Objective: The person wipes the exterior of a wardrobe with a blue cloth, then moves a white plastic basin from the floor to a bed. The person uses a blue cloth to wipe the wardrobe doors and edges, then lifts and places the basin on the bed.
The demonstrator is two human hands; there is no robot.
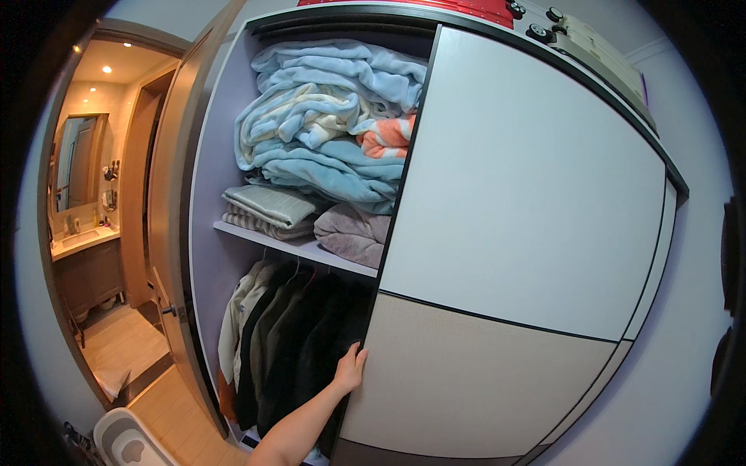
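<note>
My left hand grips the left edge of a wardrobe's sliding door, which has white and beige panels with dark trim. Part of that hand is hidden at the door edge. My right hand is out of view. Left of the door, the wardrobe's open section shows a white shelf. Folded blue plush blankets are piled high there, with an orange-and-white cloth among them. Lower on the shelf lie a folded grey-green textile and a mauve plush blanket. Several garments hang beneath it, beside my forearm.
A red suitcase and a pale wheeled suitcase lie on top of the wardrobe. Left of it stands an open wooden door, by a lit bathroom with a washbasin. A white-and-grey plastic tub sits on the floor at lower left.
</note>
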